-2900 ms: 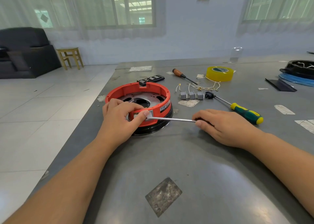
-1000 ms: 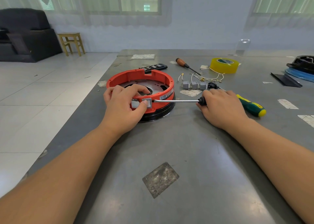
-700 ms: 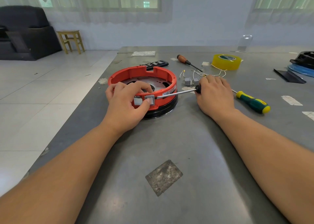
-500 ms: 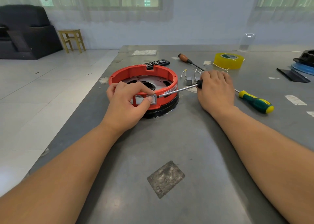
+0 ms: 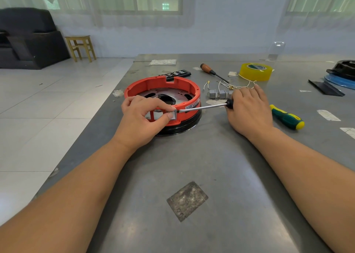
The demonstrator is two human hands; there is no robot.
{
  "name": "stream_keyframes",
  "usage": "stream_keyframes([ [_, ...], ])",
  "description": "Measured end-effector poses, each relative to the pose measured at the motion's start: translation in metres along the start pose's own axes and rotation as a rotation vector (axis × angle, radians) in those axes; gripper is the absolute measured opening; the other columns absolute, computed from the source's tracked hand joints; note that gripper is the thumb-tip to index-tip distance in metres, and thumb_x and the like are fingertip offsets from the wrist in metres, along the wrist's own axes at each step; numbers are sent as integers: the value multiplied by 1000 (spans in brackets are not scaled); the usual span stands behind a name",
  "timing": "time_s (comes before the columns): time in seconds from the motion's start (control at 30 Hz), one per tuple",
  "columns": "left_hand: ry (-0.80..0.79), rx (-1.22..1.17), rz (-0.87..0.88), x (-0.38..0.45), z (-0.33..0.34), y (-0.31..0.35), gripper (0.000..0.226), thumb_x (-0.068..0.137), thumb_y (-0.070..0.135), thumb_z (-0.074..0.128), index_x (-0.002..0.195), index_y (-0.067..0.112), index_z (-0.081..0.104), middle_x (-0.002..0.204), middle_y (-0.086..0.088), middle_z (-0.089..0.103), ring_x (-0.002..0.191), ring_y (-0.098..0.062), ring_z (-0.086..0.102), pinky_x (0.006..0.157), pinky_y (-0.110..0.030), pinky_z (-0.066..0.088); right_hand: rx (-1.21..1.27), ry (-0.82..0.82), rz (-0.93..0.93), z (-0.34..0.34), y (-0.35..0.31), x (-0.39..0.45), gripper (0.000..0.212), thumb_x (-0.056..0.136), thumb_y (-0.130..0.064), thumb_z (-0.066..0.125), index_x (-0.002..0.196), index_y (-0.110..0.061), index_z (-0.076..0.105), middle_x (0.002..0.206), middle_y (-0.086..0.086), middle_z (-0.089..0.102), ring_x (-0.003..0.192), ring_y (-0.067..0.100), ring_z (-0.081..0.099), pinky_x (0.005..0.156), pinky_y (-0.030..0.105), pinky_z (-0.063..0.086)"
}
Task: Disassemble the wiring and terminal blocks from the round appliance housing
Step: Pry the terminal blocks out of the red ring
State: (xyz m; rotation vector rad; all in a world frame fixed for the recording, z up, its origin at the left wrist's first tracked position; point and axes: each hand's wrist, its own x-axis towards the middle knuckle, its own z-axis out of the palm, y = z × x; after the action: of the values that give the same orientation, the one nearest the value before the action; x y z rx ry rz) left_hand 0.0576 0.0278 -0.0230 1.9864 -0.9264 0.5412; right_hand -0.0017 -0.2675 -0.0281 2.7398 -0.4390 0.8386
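A round orange housing [image 5: 184, 87] on a black base sits on the grey metal table [image 5: 211, 166]. My left hand [image 5: 142, 120] pinches a small grey terminal block [image 5: 173, 115] at the housing's near rim between thumb and forefinger. My right hand [image 5: 247, 110] grips the black handle of a screwdriver [image 5: 203, 107]; its steel shaft runs left and its tip meets the block. Three loose grey blocks [image 5: 218, 94] with thin white wires [image 5: 242, 84] lie right of the housing, partly behind my right hand.
A green-and-yellow screwdriver [image 5: 287, 117] lies right of my right hand. Farther back are a wooden-handled screwdriver [image 5: 212, 72], a yellow tape roll [image 5: 255, 71], a black strip part [image 5: 177, 74], and black and blue parts [image 5: 342, 74] at the right edge. The table's left edge drops to tiled floor.
My right hand has swung away from me around the housing, so the screwdriver shaft now angles up to the right. My left hand keeps its pinch on the block.
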Motion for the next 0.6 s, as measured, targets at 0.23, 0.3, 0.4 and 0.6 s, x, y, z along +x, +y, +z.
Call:
stream_keyframes([
  [0.23,-16,27,-18,1,0,-4,21,91,31,80,99,47,69,101,29,61,112,-8,49,115,-38,17,52,-43,-114,-20,19,-26,50,95,-68,42,90,-19,48,84,1,55,81,26,53,77,42,45],
  [0.3,-15,38,-19,1,1,-3,24,91,28,80,98,47,68,100,29,61,111,-8,49,114,-36,16,60,-37,-134,-24,23,-35,56,94,-74,32,89,-21,47,82,-2,51,78,23,49,76,41,43],
  [0.4,-15,46,-28,1,1,-2,22,91,26,80,98,44,69,99,29,61,110,-7,48,114,-37,16,35,-57,-125,-26,27,-46,59,97,-69,20,87,-21,52,83,0,54,79,22,50,77,40,42],
  [0.6,-18,64,-36,1,2,-2,17,92,27,79,98,40,71,97,29,59,108,-4,46,115,-39,17,3,-55,-96,-26,28,-52,62,99,-68,22,88,-20,59,82,1,56,81,25,53,78,39,42],
])
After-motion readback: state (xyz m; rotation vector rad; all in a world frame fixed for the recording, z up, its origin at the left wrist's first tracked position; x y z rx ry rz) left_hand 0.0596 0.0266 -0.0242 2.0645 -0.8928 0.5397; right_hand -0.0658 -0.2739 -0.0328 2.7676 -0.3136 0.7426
